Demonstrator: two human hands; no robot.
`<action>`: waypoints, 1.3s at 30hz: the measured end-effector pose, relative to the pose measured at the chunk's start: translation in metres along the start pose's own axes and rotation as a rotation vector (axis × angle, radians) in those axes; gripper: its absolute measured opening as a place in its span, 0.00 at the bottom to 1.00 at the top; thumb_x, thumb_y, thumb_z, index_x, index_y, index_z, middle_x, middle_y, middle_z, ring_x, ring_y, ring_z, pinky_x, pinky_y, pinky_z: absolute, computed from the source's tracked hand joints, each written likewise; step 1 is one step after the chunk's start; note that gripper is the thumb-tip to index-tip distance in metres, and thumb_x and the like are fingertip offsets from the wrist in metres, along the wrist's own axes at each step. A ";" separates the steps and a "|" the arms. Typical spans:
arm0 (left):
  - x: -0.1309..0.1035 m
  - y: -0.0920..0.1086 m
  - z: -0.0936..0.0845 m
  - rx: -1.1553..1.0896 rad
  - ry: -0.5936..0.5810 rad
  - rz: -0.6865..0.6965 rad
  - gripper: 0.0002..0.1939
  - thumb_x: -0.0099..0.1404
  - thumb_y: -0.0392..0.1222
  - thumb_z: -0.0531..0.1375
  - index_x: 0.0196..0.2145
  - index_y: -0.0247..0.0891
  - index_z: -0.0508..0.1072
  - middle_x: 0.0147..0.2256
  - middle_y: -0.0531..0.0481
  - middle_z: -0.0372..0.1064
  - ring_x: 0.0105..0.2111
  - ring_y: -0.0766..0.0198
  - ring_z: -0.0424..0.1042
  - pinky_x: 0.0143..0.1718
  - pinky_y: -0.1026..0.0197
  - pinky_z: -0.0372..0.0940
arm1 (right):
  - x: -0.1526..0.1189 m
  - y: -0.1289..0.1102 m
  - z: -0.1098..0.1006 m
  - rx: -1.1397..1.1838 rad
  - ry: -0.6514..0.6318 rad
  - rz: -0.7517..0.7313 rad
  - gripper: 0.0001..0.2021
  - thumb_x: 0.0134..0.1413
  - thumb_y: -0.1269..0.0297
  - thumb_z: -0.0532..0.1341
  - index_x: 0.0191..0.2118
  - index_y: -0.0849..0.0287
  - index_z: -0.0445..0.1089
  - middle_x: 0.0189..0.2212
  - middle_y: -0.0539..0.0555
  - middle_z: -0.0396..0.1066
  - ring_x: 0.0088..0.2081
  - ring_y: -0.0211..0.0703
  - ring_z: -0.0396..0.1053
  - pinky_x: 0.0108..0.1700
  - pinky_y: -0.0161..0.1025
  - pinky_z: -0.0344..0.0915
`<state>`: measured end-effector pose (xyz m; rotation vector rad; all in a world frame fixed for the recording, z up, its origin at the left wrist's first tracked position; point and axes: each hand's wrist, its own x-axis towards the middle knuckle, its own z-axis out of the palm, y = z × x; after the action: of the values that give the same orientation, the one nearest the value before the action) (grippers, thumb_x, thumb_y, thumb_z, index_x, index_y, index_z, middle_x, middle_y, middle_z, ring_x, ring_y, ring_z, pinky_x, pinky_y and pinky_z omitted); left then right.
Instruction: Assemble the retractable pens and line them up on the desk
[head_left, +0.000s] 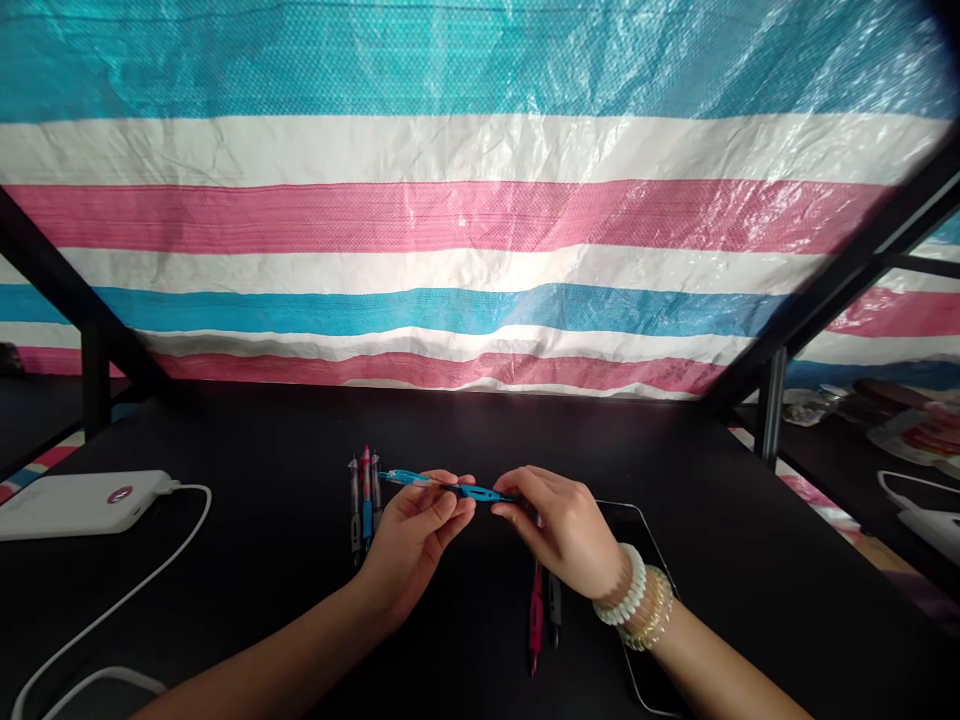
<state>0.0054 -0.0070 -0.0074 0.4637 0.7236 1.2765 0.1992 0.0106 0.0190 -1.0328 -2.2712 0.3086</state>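
the left hand (416, 530) pinches the blue pen (480, 493) near its middle while the right hand (562, 520) pinches one end, seemingly to keep it steady between them.

A white power bank (75, 505) is set at the left of the black tabletop (262, 540), with a white cable (196, 488) plugged in. At the right, a dark flat device (626, 520) is partly hidden. The far side is closed off by a striped plastic sheet (450, 215), flanked by black bars (795, 327).
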 end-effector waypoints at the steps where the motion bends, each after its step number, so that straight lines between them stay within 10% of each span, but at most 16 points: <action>1: 0.000 0.000 0.000 0.003 -0.001 0.001 0.07 0.54 0.33 0.71 0.31 0.37 0.79 0.40 0.48 0.77 0.38 0.66 0.76 0.46 0.63 0.70 | 0.000 0.000 0.000 -0.006 0.016 -0.009 0.08 0.67 0.60 0.55 0.41 0.59 0.68 0.31 0.53 0.70 0.31 0.41 0.68 0.34 0.35 0.60; 23: 0.002 -0.004 -0.006 0.076 -0.023 0.035 0.06 0.51 0.35 0.71 0.29 0.37 0.80 0.40 0.51 0.74 0.28 0.72 0.69 0.38 0.65 0.69 | 0.001 0.000 0.002 -0.100 -0.086 -0.060 0.19 0.70 0.58 0.48 0.27 0.58 0.62 0.22 0.50 0.62 0.27 0.40 0.60 0.29 0.36 0.51; 39: -0.002 -0.003 -0.003 0.230 -0.100 0.108 0.06 0.58 0.36 0.67 0.35 0.41 0.80 0.44 0.49 0.72 0.31 0.70 0.68 0.39 0.63 0.66 | 0.002 0.000 -0.001 0.267 -0.255 0.158 0.24 0.72 0.56 0.43 0.27 0.58 0.63 0.19 0.47 0.64 0.22 0.36 0.62 0.30 0.33 0.58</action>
<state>0.0051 -0.0103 -0.0112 0.7569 0.7725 1.2663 0.1994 0.0122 0.0207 -1.0819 -2.2901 0.8278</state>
